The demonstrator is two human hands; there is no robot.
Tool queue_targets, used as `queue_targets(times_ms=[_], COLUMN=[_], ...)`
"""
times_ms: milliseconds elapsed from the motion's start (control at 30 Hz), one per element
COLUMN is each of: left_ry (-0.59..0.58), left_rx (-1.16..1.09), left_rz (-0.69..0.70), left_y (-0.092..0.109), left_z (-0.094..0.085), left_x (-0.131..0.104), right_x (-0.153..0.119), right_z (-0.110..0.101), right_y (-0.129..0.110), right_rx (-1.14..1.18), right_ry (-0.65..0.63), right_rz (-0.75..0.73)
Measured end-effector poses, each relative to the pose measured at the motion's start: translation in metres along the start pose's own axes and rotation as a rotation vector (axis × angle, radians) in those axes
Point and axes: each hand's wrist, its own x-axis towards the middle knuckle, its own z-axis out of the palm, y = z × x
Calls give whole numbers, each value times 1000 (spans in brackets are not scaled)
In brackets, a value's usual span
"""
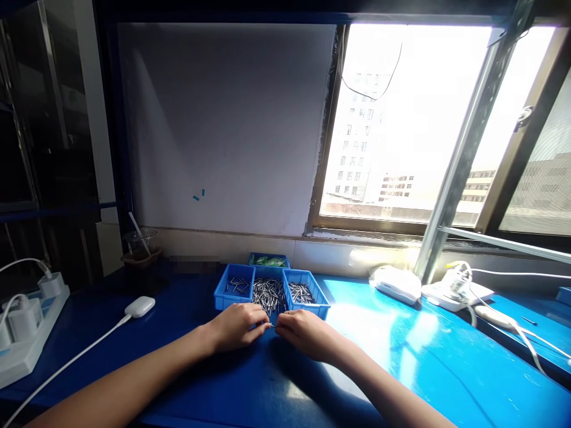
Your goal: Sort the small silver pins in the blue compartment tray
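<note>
My left hand (243,324) and my right hand (302,334) meet low over the blue table, fingertips nearly together and both closed in a pinch. A small, thin, shiny piece (272,325) spans the narrow gap between them; its ends are hidden in the fingers. Just beyond lies a pile of slim dark metal pins (269,292). To its left, a blue bin (221,291) holds some loose pins, and on the right another blue bin (316,305) contains many more. Behind the pile stands a third blue bin (253,260) with green-tinted contents.
A white earbud case (140,307) on a cable and a power strip (44,333) are at the left. Behind them stands a plastic cup with a straw (139,241). White devices (397,284) and cables lie right, beside a metal post (464,137). Sunlight glares off the table (437,356).
</note>
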Motion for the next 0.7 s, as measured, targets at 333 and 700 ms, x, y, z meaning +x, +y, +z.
queue_targets(times_ms=[333, 700], left_ry=[80, -27], left_rx=[-49, -33], left_rz=[23, -19], left_y=[-1, 1], left_z=[2, 3], left_x=[1, 0], right_x=[0, -1], right_z=[-4, -9], right_y=[-4, -3], right_rx=[5, 87], right_ry=[18, 84], right_rz=[39, -27])
